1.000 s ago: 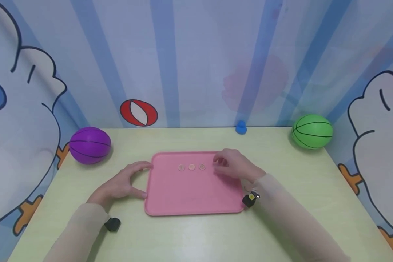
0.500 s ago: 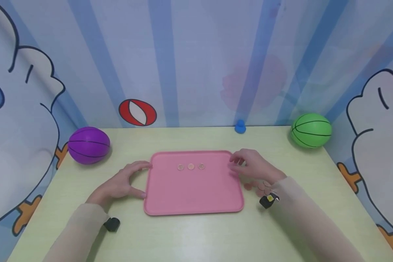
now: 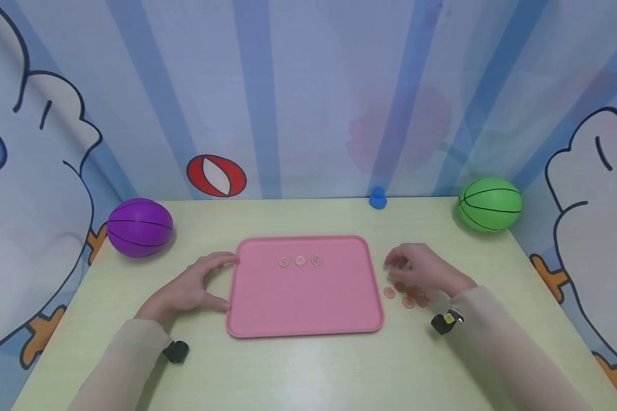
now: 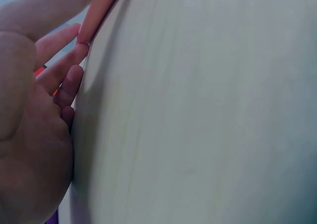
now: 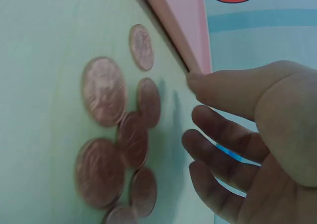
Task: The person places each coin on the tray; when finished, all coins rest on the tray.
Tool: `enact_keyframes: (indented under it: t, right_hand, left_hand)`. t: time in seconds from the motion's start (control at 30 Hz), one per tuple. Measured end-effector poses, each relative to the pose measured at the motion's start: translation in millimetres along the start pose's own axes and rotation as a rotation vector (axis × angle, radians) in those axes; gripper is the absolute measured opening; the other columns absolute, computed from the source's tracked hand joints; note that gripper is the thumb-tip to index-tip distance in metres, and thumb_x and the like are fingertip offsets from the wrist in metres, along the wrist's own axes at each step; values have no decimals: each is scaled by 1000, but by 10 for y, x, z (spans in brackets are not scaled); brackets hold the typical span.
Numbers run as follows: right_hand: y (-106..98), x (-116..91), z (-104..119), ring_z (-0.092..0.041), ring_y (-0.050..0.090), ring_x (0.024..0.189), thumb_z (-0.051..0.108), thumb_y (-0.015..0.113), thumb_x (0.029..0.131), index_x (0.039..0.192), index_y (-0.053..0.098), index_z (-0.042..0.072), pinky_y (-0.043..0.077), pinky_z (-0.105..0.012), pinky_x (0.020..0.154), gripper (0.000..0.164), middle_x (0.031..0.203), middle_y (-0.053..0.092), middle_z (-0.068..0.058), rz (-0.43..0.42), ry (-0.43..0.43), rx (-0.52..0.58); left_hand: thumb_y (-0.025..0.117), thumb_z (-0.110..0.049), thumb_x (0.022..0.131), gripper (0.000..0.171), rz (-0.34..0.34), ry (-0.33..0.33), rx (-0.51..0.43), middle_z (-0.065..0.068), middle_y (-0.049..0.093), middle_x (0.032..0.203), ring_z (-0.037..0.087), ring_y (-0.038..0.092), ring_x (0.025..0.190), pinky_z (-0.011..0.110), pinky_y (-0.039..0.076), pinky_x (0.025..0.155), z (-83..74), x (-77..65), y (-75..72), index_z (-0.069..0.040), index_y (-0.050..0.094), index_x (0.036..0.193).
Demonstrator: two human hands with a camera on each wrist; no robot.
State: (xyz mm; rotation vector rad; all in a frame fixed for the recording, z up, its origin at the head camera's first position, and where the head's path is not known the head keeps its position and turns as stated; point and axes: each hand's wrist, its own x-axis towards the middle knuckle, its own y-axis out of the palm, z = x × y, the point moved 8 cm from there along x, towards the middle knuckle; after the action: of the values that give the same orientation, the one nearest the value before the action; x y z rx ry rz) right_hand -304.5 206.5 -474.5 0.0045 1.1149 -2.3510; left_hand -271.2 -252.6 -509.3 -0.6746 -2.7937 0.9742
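Note:
Three coins (image 3: 300, 261) lie in a row near the far edge of a pink tray (image 3: 303, 302). My left hand (image 3: 192, 283) touches the tray's left edge with fingertips and thumb, its fingers spread; the left wrist view shows those fingers (image 4: 72, 83) beside the rim. To the right of the tray, my right hand (image 3: 423, 268) hovers over several loose copper-coloured coins (image 5: 104, 91) on the table. Its fingers are loosely bent and apart from the thumb, with nothing between them in the right wrist view. In the head view this hand hides part of the coin group.
A purple ball (image 3: 140, 228) sits at the table's back left and a green ball (image 3: 489, 204) at the back right. Near the back edge stands a small blue object (image 3: 377, 198). A printed cloth backdrop (image 3: 308, 103) rises behind the table (image 3: 298, 371).
My right hand has moved right, from over the tray's right side to above the loose coins, uncovering the tray's right edge. The left hand and the three coins on the tray stay put.

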Motion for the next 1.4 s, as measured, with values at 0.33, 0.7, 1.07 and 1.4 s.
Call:
enact_keyframes:
  t: [0.33, 0.7, 1.07, 1.4]
  right_hand:
    - [151, -131, -33, -23, 58, 47, 15, 77, 96, 121, 66, 6, 50, -34, 42, 29, 75, 71, -11, 131, 43, 88]
    - [207, -87, 28, -20, 60, 52, 16, 79, 95, 116, 70, 10, 53, -34, 48, 24, 72, 66, -6, 124, -8, -36]
    - [220, -61, 61, -20, 61, 50, 8, 74, 97, 113, 71, 11, 47, -29, 42, 16, 83, 70, -5, 126, 6, -14]
    - [236, -45, 120, -20, 62, 49, 7, 72, 97, 112, 73, 13, 49, -29, 42, 16, 87, 70, -2, 136, -2, -70]
  left_hand:
    - [100, -35, 67, 104, 2, 7, 3, 7, 37, 166, 39, 27, 153, 75, 17, 121, 2, -1, -15, -25, 48, 157]
    - [100, -35, 67, 105, 5, 10, 2, 5, 37, 166, 38, 26, 154, 74, 17, 121, 18, 3, -2, -25, 48, 157]
    - [99, -36, 67, 105, 7, 0, 0, 5, 36, 167, 37, 26, 154, 74, 16, 122, -7, 0, -9, -25, 47, 157]
    - [99, -39, 67, 106, 9, -27, 4, 4, 36, 167, 37, 25, 155, 75, 16, 121, 4, -2, -4, -27, 47, 158]
